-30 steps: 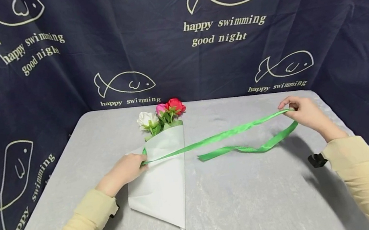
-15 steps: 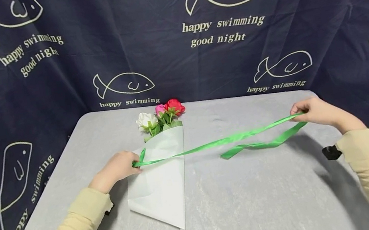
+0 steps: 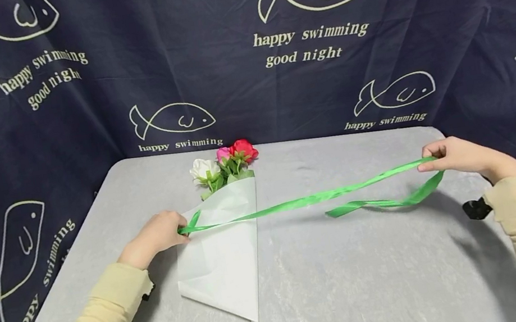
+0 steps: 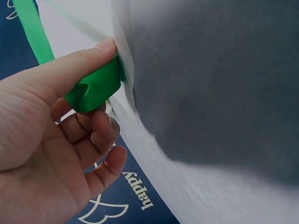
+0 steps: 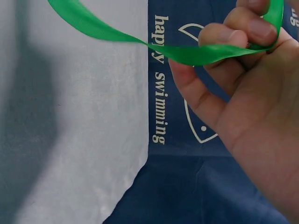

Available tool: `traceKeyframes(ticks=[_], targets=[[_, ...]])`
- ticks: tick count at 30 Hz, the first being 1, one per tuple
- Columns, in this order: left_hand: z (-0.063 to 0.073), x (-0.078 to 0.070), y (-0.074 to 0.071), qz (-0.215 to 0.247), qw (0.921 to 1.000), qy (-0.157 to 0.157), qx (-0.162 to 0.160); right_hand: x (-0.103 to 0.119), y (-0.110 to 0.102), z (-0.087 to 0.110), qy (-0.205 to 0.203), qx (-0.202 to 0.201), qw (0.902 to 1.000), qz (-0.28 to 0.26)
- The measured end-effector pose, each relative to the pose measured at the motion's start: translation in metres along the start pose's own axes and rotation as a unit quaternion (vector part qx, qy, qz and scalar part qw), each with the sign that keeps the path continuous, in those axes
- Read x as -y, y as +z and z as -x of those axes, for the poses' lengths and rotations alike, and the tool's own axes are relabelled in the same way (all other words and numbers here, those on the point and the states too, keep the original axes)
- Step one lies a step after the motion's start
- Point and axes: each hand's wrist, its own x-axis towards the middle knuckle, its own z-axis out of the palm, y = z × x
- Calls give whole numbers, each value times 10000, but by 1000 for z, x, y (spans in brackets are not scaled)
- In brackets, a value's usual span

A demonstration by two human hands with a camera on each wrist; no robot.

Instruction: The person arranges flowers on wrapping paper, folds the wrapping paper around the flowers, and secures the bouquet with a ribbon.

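Note:
A bouquet in white wrapping paper (image 3: 226,263) lies on the left half of the table, with a white rose (image 3: 205,170), a pink rose (image 3: 223,155) and a red rose (image 3: 244,151) showing at its top. Across the paper runs a green ribbon (image 3: 315,198), stretched between both hands. At the bouquet's left edge my left hand (image 3: 158,236) pinches the ribbon; the left wrist view shows a green fold (image 4: 96,88) between thumb and fingers. My right hand (image 3: 462,158), far to the right, grips the ribbon, and its loose end hangs back toward the middle.
The grey tabletop (image 3: 360,280) reaches back to a dark blue curtain (image 3: 233,74) printed with fish and lettering. The curtain also encloses the left and right sides. Both forearms wear cream sleeves, with a small black device (image 3: 477,208) at the right cuff.
My right hand has moved right, drawing the ribbon and its loose end along. My left hand has shifted slightly left to the bouquet's edge. The bouquet has stayed almost in place.

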Motion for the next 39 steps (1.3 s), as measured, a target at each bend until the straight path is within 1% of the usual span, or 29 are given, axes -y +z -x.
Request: traceKeyframes(ticks=[5, 8, 11, 13, 16, 18, 21, 23, 24, 28, 33, 37, 39], targets=[[1, 2, -1, 22, 10000, -28, 35, -3, 0, 4, 31, 56, 9995, -313], [1, 3, -2, 54, 9999, -80, 89, -5, 0, 4, 68, 27, 9996, -277], [1, 4, -2, 66, 9998, -122, 123, -6, 0, 3, -88, -16, 9999, -99], [1, 4, -2, 55, 9998, -128, 123, -8, 1, 3, -232, -101, 9996, 129], [1, 4, -2, 62, 9998, -130, 116, -9, 1, 2, -408, -415, 9955, 742], [1, 4, -2, 98, 9997, -159, 145, -10, 0, 2, -551, -752, 9868, 1324], [0, 5, -2, 140, 9994, -183, 247, -12, -2, 2, -684, -1303, 9668, 2090], [0, 6, -3, 136, 9990, -242, 344, -11, -3, 2, -572, -1616, 9552, 2411], [-1, 7, -3, 137, 9988, -269, 380, -10, -4, 2, -470, -1732, 9510, 2517], [0, 10, -5, 133, 9980, -377, 485, -6, -7, 5, 81, -2016, 9384, 2806], [1, 12, -5, 147, 9985, -307, 438, 0, -9, 11, 569, -2431, 9190, 3051], [3, 12, -5, 113, 9988, -276, 387, 5, -9, 13, 821, -3046, 9005, 2994], [3, 12, -6, 125, 9987, -314, 394, 7, -10, 14, 950, -3413, 8894, 2889]])
